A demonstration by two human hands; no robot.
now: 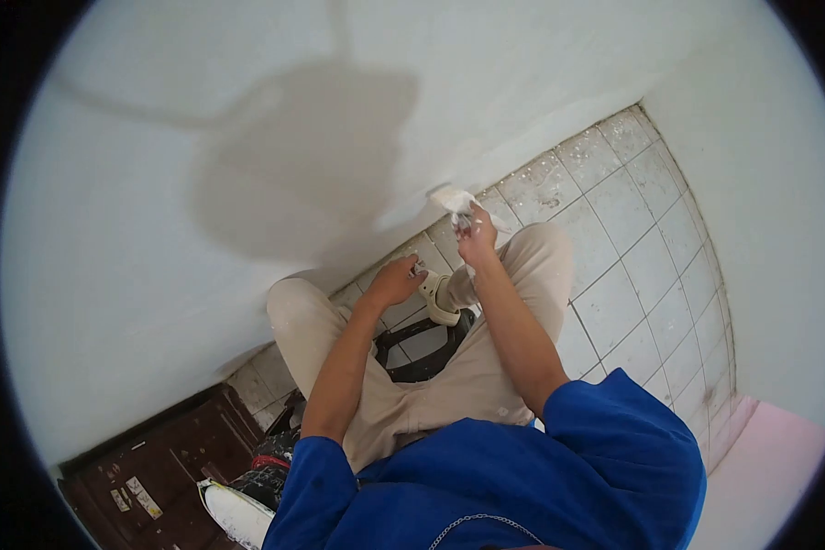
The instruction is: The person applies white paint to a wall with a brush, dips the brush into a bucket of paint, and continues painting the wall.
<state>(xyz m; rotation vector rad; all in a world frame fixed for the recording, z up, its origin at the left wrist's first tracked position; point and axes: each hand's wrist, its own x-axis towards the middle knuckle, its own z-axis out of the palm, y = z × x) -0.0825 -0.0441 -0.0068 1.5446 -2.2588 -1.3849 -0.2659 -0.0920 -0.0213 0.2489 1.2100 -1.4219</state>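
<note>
My right hand (477, 236) is closed around a crumpled white cloth (453, 198), which reaches up to the foot of the white wall (486, 101). White smears mark the fingers of this hand. To the left and lower, my left hand (397, 280) is held in front of my knee with thumb and fingers drawn together. Something pale shows at its fingertips, but I cannot tell what it is. Just right of those fingertips is my cream clog (437, 298) on the tiled floor.
I sit low on a dark seat or frame (422, 362) between my legs. White-spattered floor tiles (614, 220) run along the wall to a corner. At lower left are a brown wooden door (156, 472) and a white container (238, 513). My shadow (312, 156) falls on the wall.
</note>
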